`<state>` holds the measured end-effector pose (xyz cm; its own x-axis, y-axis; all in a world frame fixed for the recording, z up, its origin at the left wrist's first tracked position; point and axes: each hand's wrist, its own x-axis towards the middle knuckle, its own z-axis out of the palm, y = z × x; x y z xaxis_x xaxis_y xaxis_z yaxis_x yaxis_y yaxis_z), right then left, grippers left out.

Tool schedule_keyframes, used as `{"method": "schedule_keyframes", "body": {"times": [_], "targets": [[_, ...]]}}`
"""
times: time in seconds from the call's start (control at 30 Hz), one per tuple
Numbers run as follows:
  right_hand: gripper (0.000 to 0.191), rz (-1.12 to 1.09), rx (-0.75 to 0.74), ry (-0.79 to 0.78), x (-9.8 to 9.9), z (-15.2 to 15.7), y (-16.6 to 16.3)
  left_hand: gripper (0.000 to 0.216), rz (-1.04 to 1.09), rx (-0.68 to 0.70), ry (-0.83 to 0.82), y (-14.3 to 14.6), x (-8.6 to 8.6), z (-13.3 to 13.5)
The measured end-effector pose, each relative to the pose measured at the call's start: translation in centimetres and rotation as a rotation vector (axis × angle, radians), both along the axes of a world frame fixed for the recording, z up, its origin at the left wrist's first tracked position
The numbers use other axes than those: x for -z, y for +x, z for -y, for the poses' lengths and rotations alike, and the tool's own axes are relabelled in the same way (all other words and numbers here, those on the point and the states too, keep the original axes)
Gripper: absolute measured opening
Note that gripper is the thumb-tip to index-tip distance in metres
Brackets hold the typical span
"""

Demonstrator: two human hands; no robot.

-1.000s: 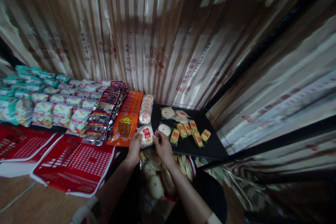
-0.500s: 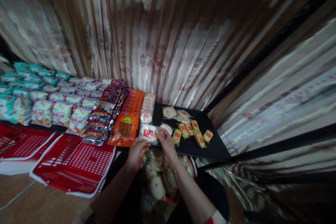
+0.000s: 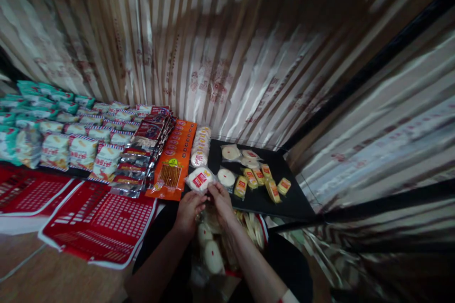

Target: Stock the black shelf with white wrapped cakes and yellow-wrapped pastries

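Note:
Both my hands meet at the front edge of a black shelf. My left hand and my right hand are closed with pinched fingers on the near edge of a clear-wrapped round white cake with a red label. That packet lies at the near end of a row of similar cakes. Below my wrists an open bag of round white cakes rests against me.
On the shelf lie more round cakes and small yellow packets. To the left run orange packets, dark red packets, white snack bags and green ones. Red printed sheets hang off the front. Striped foil curtains stand behind.
The red-labelled cake has shifted a little up and left on the shelf. Both hands drew back toward me, still at its near edge.

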<state>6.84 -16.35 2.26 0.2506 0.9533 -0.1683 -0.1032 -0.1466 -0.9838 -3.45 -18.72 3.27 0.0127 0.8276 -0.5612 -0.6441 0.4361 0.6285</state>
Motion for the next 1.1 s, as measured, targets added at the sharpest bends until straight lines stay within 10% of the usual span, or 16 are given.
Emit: {"method": "schedule_keyframes", "body": {"times": [0.3, 0.57, 1.1], "targets": [[0.022, 0.631, -0.135, 0.043, 0.7, -5.2, 2.5, 0.015, -0.428, 0.064, 0.247, -0.3, 0.9, -1.5], [0.018, 0.74, -0.112, 0.1, 1.3, -8.7, 1.7, 0.032, -0.948, 0.101, 0.527, 0.0, 2.3, -4.9], [0.032, 0.899, 0.076, 0.23, 3.2, -9.6, 0.1, 0.047, -1.209, 0.281, 0.573, 0.6, 3.1, -6.6]]}}
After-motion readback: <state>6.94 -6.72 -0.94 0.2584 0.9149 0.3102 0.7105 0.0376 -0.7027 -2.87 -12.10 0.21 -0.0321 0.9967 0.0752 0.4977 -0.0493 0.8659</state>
